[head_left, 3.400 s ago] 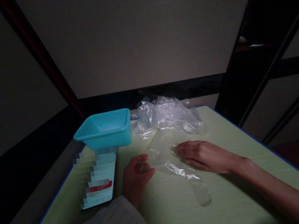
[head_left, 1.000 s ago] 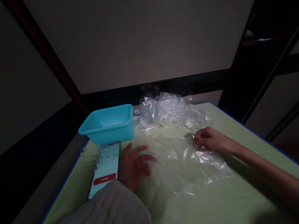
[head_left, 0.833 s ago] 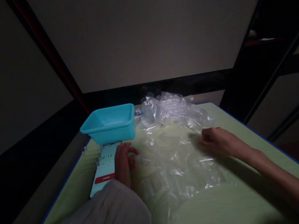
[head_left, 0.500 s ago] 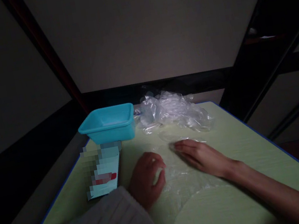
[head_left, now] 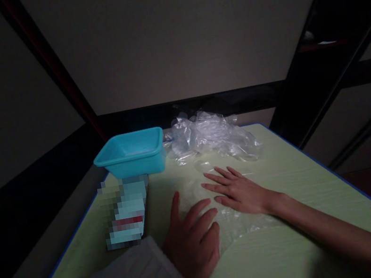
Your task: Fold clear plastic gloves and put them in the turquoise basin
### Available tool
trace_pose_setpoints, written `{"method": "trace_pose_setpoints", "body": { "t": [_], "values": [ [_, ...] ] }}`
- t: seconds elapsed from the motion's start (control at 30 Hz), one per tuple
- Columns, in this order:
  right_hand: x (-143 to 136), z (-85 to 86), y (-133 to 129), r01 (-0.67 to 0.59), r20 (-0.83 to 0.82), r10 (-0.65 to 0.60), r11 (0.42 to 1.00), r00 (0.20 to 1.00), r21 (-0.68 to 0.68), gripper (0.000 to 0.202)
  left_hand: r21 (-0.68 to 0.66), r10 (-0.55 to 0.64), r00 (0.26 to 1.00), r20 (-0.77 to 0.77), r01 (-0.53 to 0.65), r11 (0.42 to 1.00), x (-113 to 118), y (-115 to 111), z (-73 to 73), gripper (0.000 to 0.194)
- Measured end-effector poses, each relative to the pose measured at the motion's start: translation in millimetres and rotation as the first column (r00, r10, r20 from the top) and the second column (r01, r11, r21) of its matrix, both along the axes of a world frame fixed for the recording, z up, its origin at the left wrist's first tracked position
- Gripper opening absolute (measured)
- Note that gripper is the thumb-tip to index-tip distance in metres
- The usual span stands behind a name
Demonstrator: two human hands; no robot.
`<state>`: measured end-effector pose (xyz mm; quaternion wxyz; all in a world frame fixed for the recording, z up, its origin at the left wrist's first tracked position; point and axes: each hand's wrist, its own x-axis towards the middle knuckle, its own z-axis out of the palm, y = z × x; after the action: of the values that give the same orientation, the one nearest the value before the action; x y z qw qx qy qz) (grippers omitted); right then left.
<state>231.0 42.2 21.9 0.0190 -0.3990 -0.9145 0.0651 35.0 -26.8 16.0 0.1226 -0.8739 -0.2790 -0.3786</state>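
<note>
A thin, clear disposable plastic glove (head_left: 236, 223) lies spread on the table, its outline faint and one rounded finger end showing near the far side. My right hand (head_left: 241, 191) rests palm down on it, fingers spread. Over the near left part of the glove is my left hand (head_left: 196, 240), fingers apart and slightly bent, with nothing visible in it. Whether the left fingertips touch the plastic I cannot tell. Beyond the hands sits a crumpled heap of clear plastic gloves (head_left: 213, 134).
A turquoise plastic basin (head_left: 136, 167) stands at the table's back left. In front of it lies a phone (head_left: 132, 206) with a lit, partly blurred screen. The pale green table (head_left: 304, 185) has a blue edge, and a wall panel rises behind it.
My right hand's fingers have gone from held together to spread flat on the plastic. My left hand has shifted nearer to me and uncurled.
</note>
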Motion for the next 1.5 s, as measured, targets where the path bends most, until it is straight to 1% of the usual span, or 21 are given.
{"method": "trace_pose_setpoints", "body": {
  "t": [0.07, 0.2, 0.27, 0.37, 0.47, 0.63, 0.73, 0.8, 0.9, 0.97, 1.07, 1.17, 1.27, 1.37, 1.5],
  "values": [
    [-1, 1.2, 0, 0.016, 0.029, -0.016, 1.000, 0.999, -0.009, 0.048, -0.024, -0.038, 0.999, -0.010, 0.038, 0.999, 1, -5, 1.5, 0.014],
    [1, -0.5, 1, 0.016, 0.029, -0.016, 1.000, 0.999, -0.008, 0.049, -0.138, -0.131, 0.987, -0.089, 0.118, 0.983, 0, -14, -1.4, 0.013],
    [2, -1.7, 0, 0.024, 0.022, -0.024, 1.000, 0.999, -0.003, 0.052, -0.189, -0.143, 0.981, -0.132, 0.116, 0.975, -2, -16, -5.1, 0.020],
    [6, -1.9, -2, 0.053, 0.022, -0.053, 0.999, 0.998, 0.003, 0.059, -0.222, -0.130, 0.979, -0.158, 0.093, 0.971, -4, -16, -9.2, 0.030],
    [10, -0.9, -4, 0.070, 0.032, -0.070, 0.998, 0.997, -0.007, 0.066, -0.251, -0.124, 0.979, -0.164, 0.080, 0.965, -5, -14, -8.8, 0.031],
    [16, -1.3, -3, 0.092, 0.008, -0.092, 0.996, 0.996, -0.004, 0.069, -0.302, -0.111, 0.990, -0.092, 0.078, 0.950, -6, -11, -4.5, 0.026],
    [18, -0.2, -2, 0.097, -0.031, -0.097, 0.995, 0.995, 0.023, 0.069, -0.293, -0.100, 0.995, -0.019, 0.091, 0.952, -6, -11, -4.1, 0.022],
    [16, 2.1, -2, 0.081, -0.088, -0.077, 0.996, 0.993, 0.048, 0.063, -0.280, -0.084, 0.996, 0.037, 0.091, 0.956, -5, -10, -4.2, 0.019],
    [9, 4.6, -2, 0.065, -0.235, -0.053, 0.997, 0.971, 0.046, 0.047, -0.285, -0.062, 0.995, 0.074, 0.080, 0.955, -3, -1, -4.1, 0.017],
    [3, 3.5, -4, 0.071, -0.303, -0.059, 0.997, 0.951, 0.028, 0.044, -0.298, -0.047, 0.999, 0.023, 0.052, 0.953, -3, 9, -4.6, 0.022],
    [-3, -2.6, -7, 0.066, -0.288, -0.054, 0.997, 0.956, 0.034, 0.044, -0.342, -0.014, 0.990, -0.137, -0.035, 0.939, -3, 22, -6.8, 0.033],
    [-4, -9.4, -9, 0.049, -0.234, -0.034, 0.997, 0.972, 0.060, 0.048, -0.432, -0.019, 0.953, -0.304, -0.120, 0.894, -3, 28, -8.0, 0.047],
    [-4, -12.4, -9, 0.050, -0.172, -0.037, 0.996, 0.985, 0.075, 0.051, -0.517, -0.054, 0.909, -0.414, -0.186, 0.836, -3, 28, -5.2, 0.055],
    [-2, -10.9, -9, 0.072, -0.094, -0.066, 0.995, 0.993, 0.068, 0.053, -0.545, -0.064, 0.888, -0.456, -0.222, 0.808, -4, 26, -1.2, 0.060],
    [0, -7.7, -8, 0.102, -0.028, -0.101, 0.994, 0.994, 0.048, 0.058, -0.538, -0.032, 0.896, -0.444, -0.238, 0.809, -7, 26, -0.4, 0.066]
  ]
}}
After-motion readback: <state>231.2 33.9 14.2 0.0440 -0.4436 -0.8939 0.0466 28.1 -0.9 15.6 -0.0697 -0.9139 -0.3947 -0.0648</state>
